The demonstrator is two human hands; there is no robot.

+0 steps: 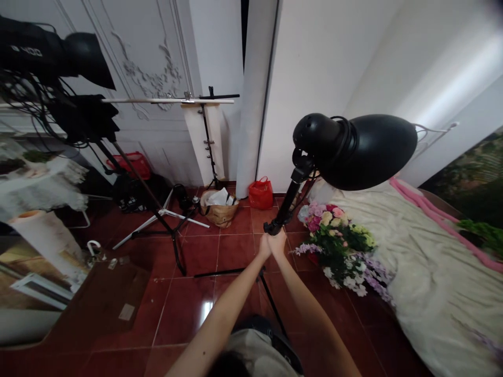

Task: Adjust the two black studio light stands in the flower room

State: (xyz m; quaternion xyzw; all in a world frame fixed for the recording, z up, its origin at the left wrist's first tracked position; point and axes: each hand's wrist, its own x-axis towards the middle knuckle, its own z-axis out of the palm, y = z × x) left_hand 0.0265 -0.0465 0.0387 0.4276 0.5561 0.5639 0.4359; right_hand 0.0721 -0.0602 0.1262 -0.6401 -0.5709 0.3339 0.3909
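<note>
Both of my hands are close together on the pole of a black light stand (289, 201) in front of me. My left hand (265, 246) is wrapped round the pole. Pressed against it, my right hand (278, 242) grips the same pole just below a black clamp knob. At the top of the stand a black lamp with a wide dome shade (373, 149) points to the right, its cable coiled behind the shade. The stand's legs (271, 301) spread over the red tiles near my feet. My fingers are partly hidden by the pole and each other.
Another studio light (51, 55) stands at the left on a tripod. A backdrop stand (208, 141), a wicker basket (222, 212) and a red bag (261, 193) are by the wall. Flowers (338, 230) lie beside a cloth-covered bed (440, 262). Paper rolls (47, 243) are at left.
</note>
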